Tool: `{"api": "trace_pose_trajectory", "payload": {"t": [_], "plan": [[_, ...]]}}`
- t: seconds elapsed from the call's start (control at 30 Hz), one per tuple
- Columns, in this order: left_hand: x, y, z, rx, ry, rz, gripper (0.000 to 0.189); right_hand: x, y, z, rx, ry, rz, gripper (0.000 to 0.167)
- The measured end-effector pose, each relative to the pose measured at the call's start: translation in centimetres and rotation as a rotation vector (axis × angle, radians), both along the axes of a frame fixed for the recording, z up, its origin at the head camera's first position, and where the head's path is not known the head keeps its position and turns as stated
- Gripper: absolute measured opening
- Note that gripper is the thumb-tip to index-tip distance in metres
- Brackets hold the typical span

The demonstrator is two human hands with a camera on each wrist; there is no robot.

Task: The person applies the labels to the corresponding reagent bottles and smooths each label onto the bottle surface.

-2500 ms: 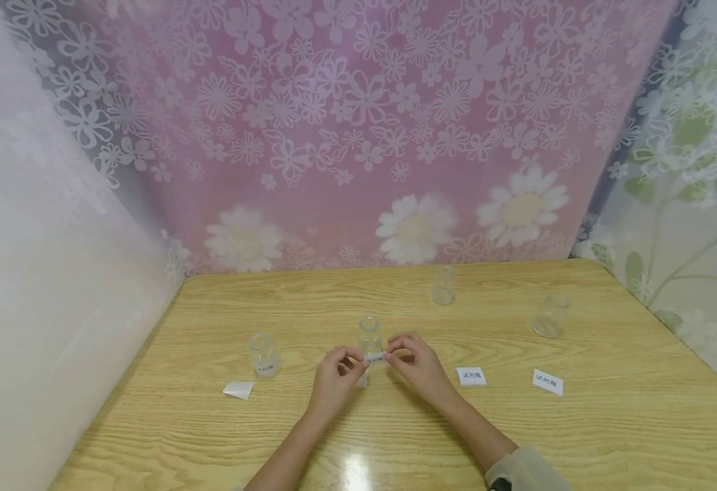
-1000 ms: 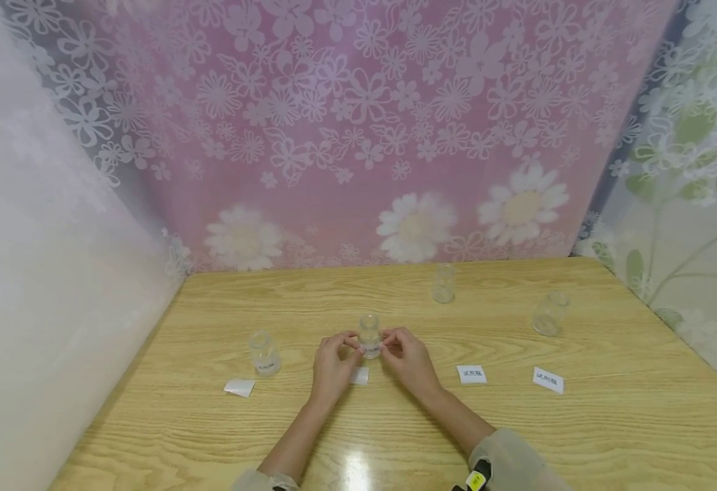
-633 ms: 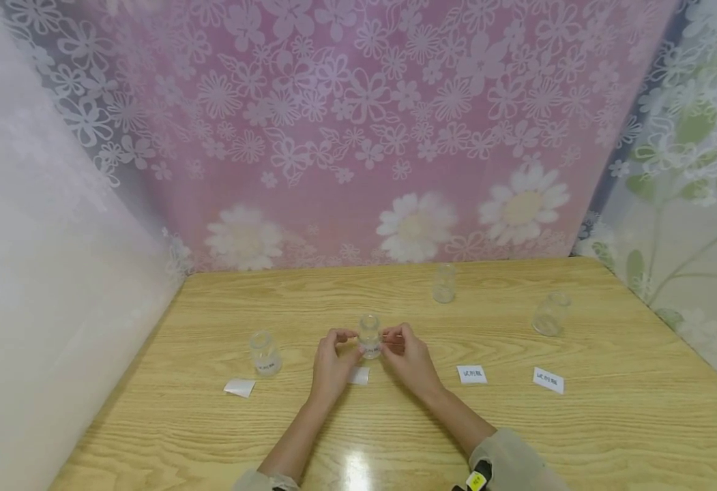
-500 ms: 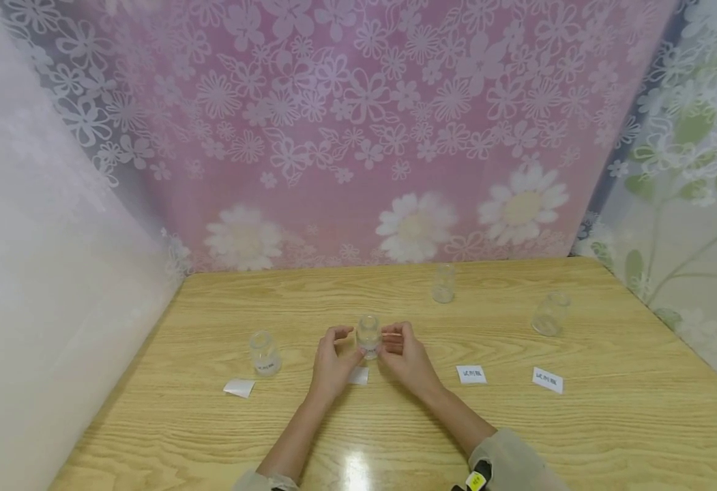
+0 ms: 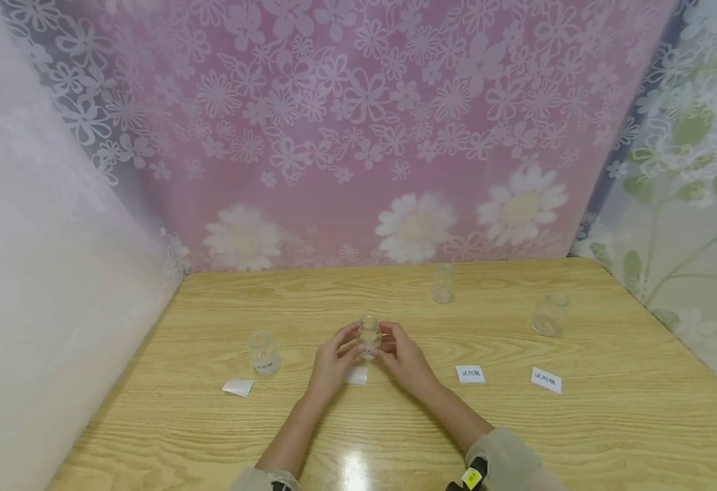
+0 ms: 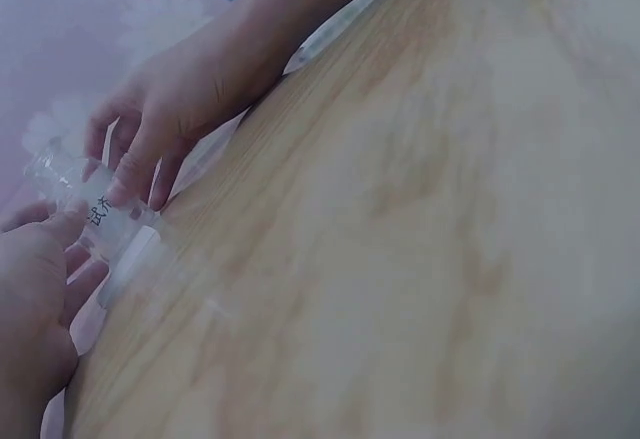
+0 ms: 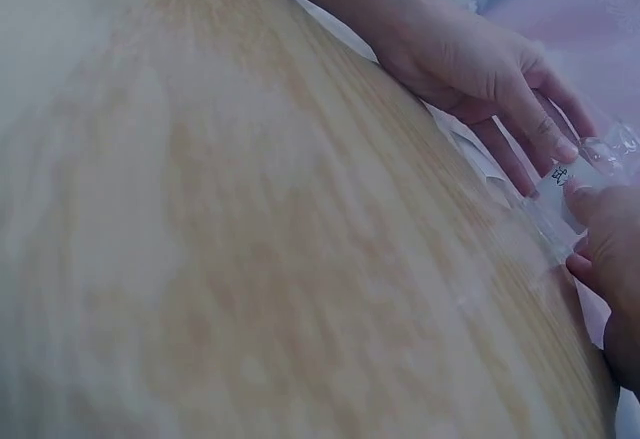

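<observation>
A small clear glass bottle (image 5: pixel 368 330) stands upright at the middle of the table between my two hands. My left hand (image 5: pixel 329 365) holds it from the left and my right hand (image 5: pixel 408 363) from the right, fingers curved round its sides. Both thumbs press on its front, over a white label (image 6: pixel 101 209) with dark printed characters. The thumbs cover part of that label. Just in front of the bottle lies a blank white piece of backing paper (image 5: pixel 358 375), partly behind my left hand.
On the left stands another bottle (image 5: pixel 264 354) bearing a label, with a blank paper piece (image 5: pixel 238 387) before it. Two unlabelled bottles stand farther back, one bottle (image 5: pixel 443 285) near the rear edge and one bottle (image 5: pixel 549 315) at right. Two printed labels (image 5: pixel 471 374) lie on the right.
Earlier, both hands stretched the label between them in front of the bottle. Now it is against the glass, and the fingers have moved from its ends to round the bottle's sides.
</observation>
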State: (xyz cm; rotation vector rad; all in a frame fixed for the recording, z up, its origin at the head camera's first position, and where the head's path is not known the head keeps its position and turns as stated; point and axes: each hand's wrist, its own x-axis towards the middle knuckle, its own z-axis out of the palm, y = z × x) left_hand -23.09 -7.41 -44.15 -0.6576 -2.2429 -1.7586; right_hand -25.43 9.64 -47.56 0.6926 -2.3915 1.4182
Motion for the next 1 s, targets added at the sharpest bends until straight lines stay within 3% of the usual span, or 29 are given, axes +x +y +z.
{"api": "trace_pose_trajectory", "payload": {"t": [0.17,0.4,0.47,0.7,1.0], "plan": [[-0.2,0.0,-0.1,0.004,0.006,-0.010,0.041,0.1,-0.1,0.1,-0.014,-0.016,0.011,0.053],[-1.8,-0.2,-2.8,-0.036,0.018,0.003,0.050,0.0,0.0,0.3,-0.075,-0.100,0.038,0.052],[-2.0,-0.3,-3.1,-0.052,0.018,0.011,0.050,0.1,0.1,0.4,-0.116,-0.125,0.048,0.048],[-2.1,-0.4,-3.4,-0.039,-0.012,0.030,0.043,1.5,0.1,2.9,-0.168,-0.126,0.082,0.034],[-2.2,-0.5,-3.4,-0.012,-0.061,0.017,0.041,0.8,0.8,2.5,-0.149,-0.194,0.100,0.027]]}}
